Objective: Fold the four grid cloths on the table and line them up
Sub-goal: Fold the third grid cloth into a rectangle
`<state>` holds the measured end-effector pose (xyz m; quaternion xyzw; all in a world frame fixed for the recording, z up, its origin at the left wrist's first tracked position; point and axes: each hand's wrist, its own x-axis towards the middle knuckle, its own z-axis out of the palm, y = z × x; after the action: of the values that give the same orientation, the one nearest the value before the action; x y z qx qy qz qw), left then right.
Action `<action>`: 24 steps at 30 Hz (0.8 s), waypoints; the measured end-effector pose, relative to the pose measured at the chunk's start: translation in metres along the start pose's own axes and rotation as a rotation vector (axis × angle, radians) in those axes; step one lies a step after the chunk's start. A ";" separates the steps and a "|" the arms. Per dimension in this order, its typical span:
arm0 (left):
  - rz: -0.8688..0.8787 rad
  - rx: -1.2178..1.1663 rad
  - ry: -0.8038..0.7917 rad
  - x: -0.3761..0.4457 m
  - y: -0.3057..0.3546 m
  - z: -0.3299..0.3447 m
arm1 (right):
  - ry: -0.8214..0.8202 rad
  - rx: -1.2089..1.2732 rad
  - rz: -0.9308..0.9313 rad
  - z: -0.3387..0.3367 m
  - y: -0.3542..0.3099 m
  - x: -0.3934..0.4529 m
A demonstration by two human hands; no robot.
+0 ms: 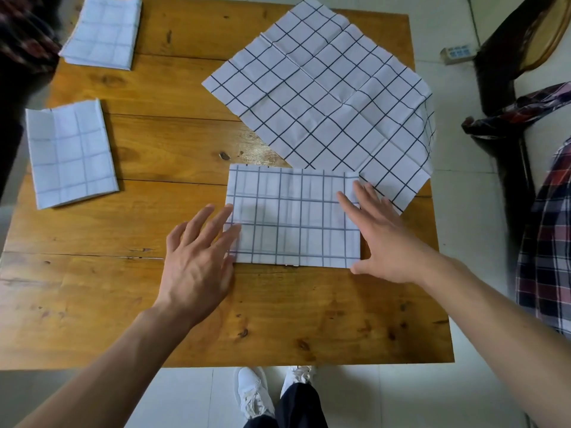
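A half-folded white grid cloth (290, 217) lies as a wide rectangle near the middle of the wooden table (216, 319). My left hand (197, 257) lies flat with straight fingers on the cloth's left edge. My right hand (380, 236) lies flat with spread fingers on its right edge. A large unfolded grid cloth (324, 91) is spread at an angle behind it, its corner hanging over the table's right edge. Two folded grid cloths sit on the left: one (69, 152) at mid left, one (103, 32) at the far left corner.
A dark wooden chair (513, 50) with plaid clothing (547, 236) stands right of the table. A small power strip (457, 54) lies on the tiled floor beyond. Dark patterned fabric (21, 32) is at the upper left. My white shoes (256, 393) show below the near table edge.
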<state>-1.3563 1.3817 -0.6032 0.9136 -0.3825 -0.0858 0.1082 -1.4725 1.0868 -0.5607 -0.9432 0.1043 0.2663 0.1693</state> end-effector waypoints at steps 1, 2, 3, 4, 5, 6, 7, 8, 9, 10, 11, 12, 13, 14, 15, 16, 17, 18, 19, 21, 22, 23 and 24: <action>0.032 -0.031 0.049 0.002 0.000 -0.002 | 0.056 0.078 -0.006 0.001 -0.006 -0.002; 0.063 -0.066 0.091 0.004 0.001 -0.004 | 0.126 0.148 -0.012 0.003 -0.012 -0.004; 0.095 -0.094 0.109 0.006 0.002 -0.005 | 0.192 0.195 -0.016 0.006 -0.019 -0.004; 0.126 -0.112 0.097 0.008 0.004 -0.006 | 0.238 0.203 -0.021 0.010 -0.025 -0.004; 0.157 -0.113 0.063 0.011 0.005 -0.007 | 0.264 0.178 -0.029 0.014 -0.031 -0.003; 0.183 -0.104 0.017 0.013 0.007 -0.007 | 0.279 0.145 -0.035 0.019 -0.036 -0.001; 0.200 -0.090 -0.035 0.015 0.008 -0.008 | 0.287 0.132 -0.030 0.024 -0.039 0.000; 0.209 -0.079 -0.083 0.017 0.009 -0.009 | 0.293 0.136 -0.013 0.027 -0.041 0.001; 0.215 -0.071 -0.122 0.019 0.009 -0.010 | 0.301 0.148 0.005 0.029 -0.042 0.002; 0.221 -0.063 -0.148 0.022 0.009 -0.011 | 0.309 0.156 0.020 0.031 -0.042 0.002; 0.232 -0.053 -0.163 0.024 0.010 -0.012 | 0.316 0.159 0.031 0.033 -0.041 0.002; 0.248 -0.039 -0.170 0.026 0.010 -0.013 | 0.322 0.161 0.035 0.034 -0.041 0.003; 0.268 -0.024 -0.172 0.028 0.010 -0.013 | 0.324 0.163 0.037 0.035 -0.040 0.003; 0.285 -0.011 -0.168 0.029 0.009 -0.014 | 0.323 0.165 0.037 0.035 -0.039 0.003; 0.296 0.000 -0.154 0.029 0.009 -0.014 | 0.320 0.167 0.034 0.035 -0.038 0.003; 0.299 0.006 -0.134 0.030 0.008 -0.013 | 0.316 0.170 0.031 0.035 -0.037 0.003; 0.295 0.009 -0.113 0.030 0.007 -0.013 | 0.311 0.172 0.028 0.035 -0.036 0.003; 0.283 0.005 -0.089 0.030 0.007 -0.013 | 0.307 0.176 0.024 0.035 -0.035 0.003; 0.262 -0.006 -0.060 0.030 0.006 -0.013 | 0.306 0.189 0.023 0.034 -0.034 0.003; 0.206 -0.044 0.003 0.029 0.006 -0.013 | 0.313 0.244 0.026 0.033 -0.034 0.004; 0.186 -0.058 0.033 0.029 0.006 -0.013 | 0.325 0.270 0.027 0.032 -0.035 0.004; 0.177 -0.068 0.060 0.028 0.006 -0.014 | 0.341 0.287 0.024 0.031 -0.036 0.004; 0.174 -0.076 0.087 0.027 0.007 -0.014 | 0.354 0.298 0.016 0.029 -0.038 0.003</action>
<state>-1.3386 1.3597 -0.5898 0.8751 -0.4516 -0.0506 0.1662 -1.4733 1.1322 -0.5756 -0.9390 0.1778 0.0794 0.2836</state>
